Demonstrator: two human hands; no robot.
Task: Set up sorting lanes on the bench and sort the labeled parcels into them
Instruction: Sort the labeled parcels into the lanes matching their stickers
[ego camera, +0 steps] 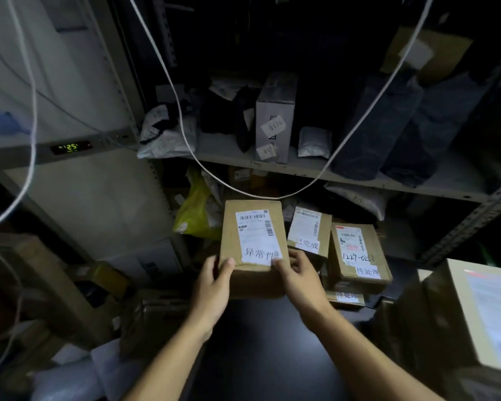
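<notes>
from the head view, we have both hands on one box (253,244), a brown carton with a white shipping label and a handwritten slip reading 异常件 along its near edge. our left hand (214,280) grips the near left corner, thumb lying over the top face. our right hand (300,274) clamps the near right corner, thumb pressed on the edge of the slip. the hands are apart, one at each side, the box between them.

the box sits at the left of a row, above the dark surface (261,342). just right of it we see a second box (311,235) with a slip reading 已完成, and right again a third box (359,256) marked 待处理, resting on a flat carton (346,298) that shows the same words on its near edge.

behind the row, a yellow bag (197,209) leans in the dim lower bay. above runs a metal shelf (388,182) loaded with grey bags and an upright white carton (275,117). a white cable (243,192) sags across in front of it. at far left, a green display (70,146) glows. a big carton (475,314) stands at our right.
</notes>
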